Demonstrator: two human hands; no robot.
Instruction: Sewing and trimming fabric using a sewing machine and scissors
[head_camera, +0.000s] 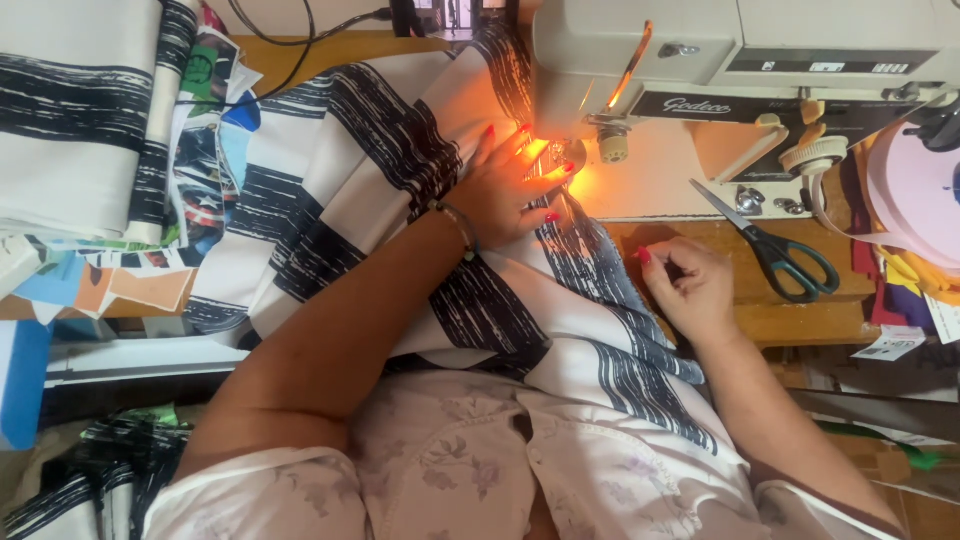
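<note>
White cloth with brushed black stripes (400, 170) fills the head view, draped from the person's lap up onto the bed of the cream sewing machine (740, 45) and on past its needle end toward the far table edge. Its long run lies diagonally, from the lap at the near side up to the lit needle area (560, 155) under the machine's head, where an orange lamp glows.

Left hand (510, 185) lies flat on the fabric just beside the needle, fingers spread and pressing the cloth down; it grips nothing. This hand is the nearer one to the needle, almost touching the presser foot. Right hand (690, 285) sits nearer the person than the machine bed, off to the needle's right, fingers curled with thumb and forefinger pinched together at the cloth's edge; whether it holds the hem or a thread I cannot tell.

Black-handled scissors (780, 250) lie on the wooden table, right of the needle and just beyond the right hand, blades pointing back toward the machine. A dark oblong nameplate (730, 105) runs along the machine's front. Right of the machine, a small white paper tag (890, 345) lies at the table edge below a pink tape roll (915, 190). Left of the machine, folded striped cloth (80, 110) is stacked over colourful printed fabric (200, 150).
</note>
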